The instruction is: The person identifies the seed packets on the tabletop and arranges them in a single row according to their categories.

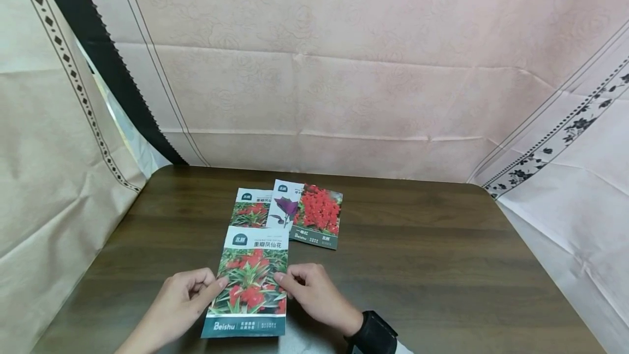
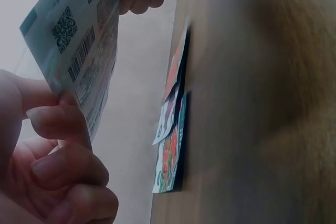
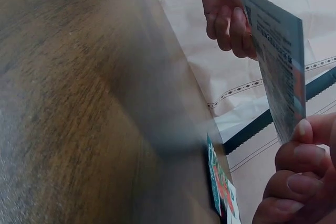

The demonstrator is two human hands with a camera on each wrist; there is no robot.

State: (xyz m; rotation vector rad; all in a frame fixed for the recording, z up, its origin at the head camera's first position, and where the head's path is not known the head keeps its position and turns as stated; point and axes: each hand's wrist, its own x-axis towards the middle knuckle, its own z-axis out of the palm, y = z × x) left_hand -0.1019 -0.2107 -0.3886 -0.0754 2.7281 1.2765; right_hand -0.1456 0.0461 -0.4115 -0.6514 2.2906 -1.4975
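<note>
Curled left hand [image 1: 184,295] and right hand [image 1: 319,295] pinch one packet [image 1: 250,283].

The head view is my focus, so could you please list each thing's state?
Front rectangular packet, red-flowered, teal-banded: held up, seal unclear.
Left bare hand: pinching its left edge.
Right bare hand: pinching its right edge.
White rectangular packet with purple flower: face up, overlapped with neighbours.
Rear left red-and-green packet: face up, partly hidden.
Rear right scarlet-flowered packet: face up.
Black wristband: worn.
Pale patterned cloth: creased.
</note>
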